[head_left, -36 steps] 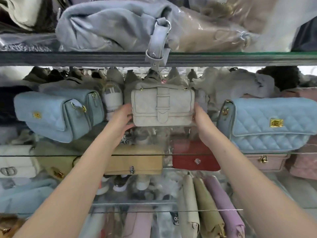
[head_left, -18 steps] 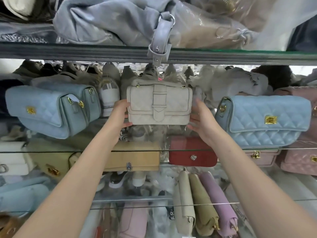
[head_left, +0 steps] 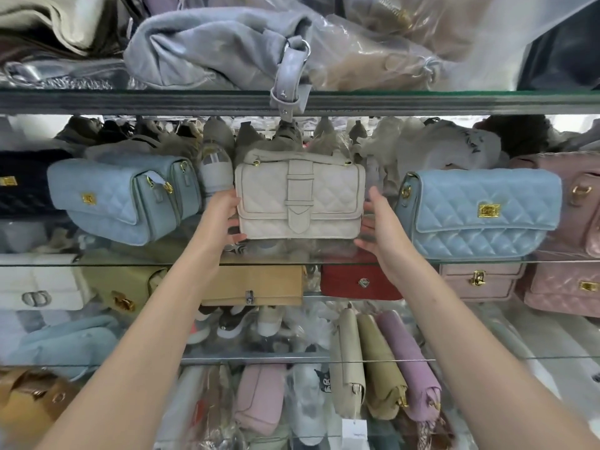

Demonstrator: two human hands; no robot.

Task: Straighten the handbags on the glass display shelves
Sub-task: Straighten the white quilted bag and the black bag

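A cream quilted handbag [head_left: 300,198] with a front strap stands upright in the middle of the glass shelf [head_left: 292,264]. My left hand [head_left: 224,216] grips its left end, with the thumb curled under the lower left corner and the fingers behind the edge. My right hand [head_left: 380,227] lies against the right end with fairly straight fingers, its thumb by the lower right corner. A light blue quilted bag [head_left: 483,212] sits to the right and a grey-blue quilted bag [head_left: 120,199] to the left, angled sideways.
A grey strap [head_left: 289,76] hangs over the upper shelf edge just above the cream bag. Pink bags [head_left: 571,203] crowd the far right. Below are tan [head_left: 256,284], red [head_left: 354,280] and white [head_left: 39,282] bags. Shoes and wrapped items fill the back.
The cream bag has stayed between my hands on the shelf. My right fingers have straightened along its side. The view has shifted slightly.
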